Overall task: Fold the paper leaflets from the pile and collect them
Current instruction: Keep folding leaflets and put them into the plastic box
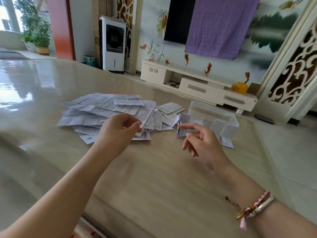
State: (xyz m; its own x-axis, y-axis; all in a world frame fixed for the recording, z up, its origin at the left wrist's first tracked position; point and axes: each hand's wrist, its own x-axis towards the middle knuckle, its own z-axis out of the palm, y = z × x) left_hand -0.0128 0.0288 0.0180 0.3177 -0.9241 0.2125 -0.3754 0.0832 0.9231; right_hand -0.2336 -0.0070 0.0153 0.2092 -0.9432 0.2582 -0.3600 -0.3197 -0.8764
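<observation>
Left hand (118,128) sits mid-frame, just left of centre, over the near edge of the pile (109,112). Thumb and index pinch the corner of one leaflet (145,114) that slants up to the right; other fingers curl loosely under.

Right hand (202,143) is right of centre, above the table (154,177). Index points left, other fingers relaxed and half bent, nothing gripped. A small folded leaflet (182,132) lies just past its fingertips; touching or not, can't tell, bit blurred.

Pile spreads wide across centre-left of frame, loose printed sheets overlapping, a few strays trailing off to the right.

Clear box (214,117) is right of the pile, behind the right hand, w/ white folded leaflets inside. One more folded piece (227,142) leans at the box's near corner.

Right wrist, lower right: beaded bracelets (253,208) w/ a pink tassel.

Background: white air cooler (113,43) upper left-centre, TV (178,19) top centre half under a purple cloth (221,24), low white cabinet (199,83) below it.
</observation>
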